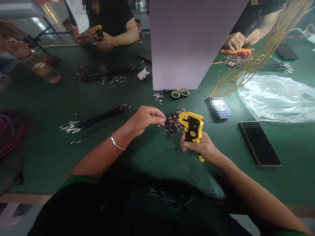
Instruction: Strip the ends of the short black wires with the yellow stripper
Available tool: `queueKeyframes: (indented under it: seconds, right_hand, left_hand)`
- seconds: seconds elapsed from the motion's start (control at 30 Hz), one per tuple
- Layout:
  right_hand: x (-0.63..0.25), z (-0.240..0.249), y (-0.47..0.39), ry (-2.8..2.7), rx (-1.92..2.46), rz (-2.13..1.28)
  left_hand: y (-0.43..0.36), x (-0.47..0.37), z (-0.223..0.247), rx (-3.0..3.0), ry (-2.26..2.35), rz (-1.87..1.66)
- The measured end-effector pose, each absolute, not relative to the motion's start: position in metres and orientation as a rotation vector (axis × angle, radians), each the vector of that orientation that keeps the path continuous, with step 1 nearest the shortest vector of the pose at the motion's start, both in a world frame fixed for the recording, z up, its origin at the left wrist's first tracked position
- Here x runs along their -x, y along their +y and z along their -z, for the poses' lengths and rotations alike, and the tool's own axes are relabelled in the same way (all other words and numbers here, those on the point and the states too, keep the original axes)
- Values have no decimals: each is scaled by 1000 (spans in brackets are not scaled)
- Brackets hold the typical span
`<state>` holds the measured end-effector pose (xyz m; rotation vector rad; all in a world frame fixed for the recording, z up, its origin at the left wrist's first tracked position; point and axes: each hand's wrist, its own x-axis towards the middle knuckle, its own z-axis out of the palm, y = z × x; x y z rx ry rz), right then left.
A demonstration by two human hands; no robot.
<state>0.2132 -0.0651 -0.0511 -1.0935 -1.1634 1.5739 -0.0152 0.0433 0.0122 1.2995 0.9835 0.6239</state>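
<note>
One green counter (302, 152), strewn with small wire scraps, with a brownish near edge. On it: one pile of copper-tipped wire pieces (173, 125), just in front of the person. Right of the pile, partly overlapping it in view: one yellow-and-black wire stripper (193, 128), its handle gripped by the right hand (204, 145). Immediately left of the pile: the left hand (147, 119), thumb and fingertips pinched narrowly together. Left of the pile, farther out: one bundle of black wires (99, 120), then one coil of red cable (5, 136). Beyond the pile: two tape rolls (176, 98) and one upright pale panel (187, 39). Right of the pile: one dark phone (259, 143) and one clear plastic bag (278, 99). Beyond the pile, across the counter: two other people at work, one to each side of the panel, with orange tools; blue metal framing stood in the room behind the left one.

Hard to make out: anything between the left fingertips, too small to tell. Cut off: the coil, by the picture's left edge. Hidden: whatever stood behind the panel. Pixelated: one small object (220, 107) right of the pile, unidentifiable.
</note>
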Motion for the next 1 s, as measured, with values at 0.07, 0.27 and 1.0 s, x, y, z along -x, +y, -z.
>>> queueKeyframes:
  seconds: [0.07, 0.27, 1.0]
  right_hand:
    - [-215, 49, -65, -1172, 1051, -1618]
    - [-212, 41, -67, -1116, 911, -1783]
    - [-199, 39, -71, -976, 696, -1917]
  left_hand:
    - [41, 15, -14, -1298, 985, -631]
    - [37, 14, -22, -1357, 1007, -699]
    - [13, 6, -13, -1792, 1064, -898]
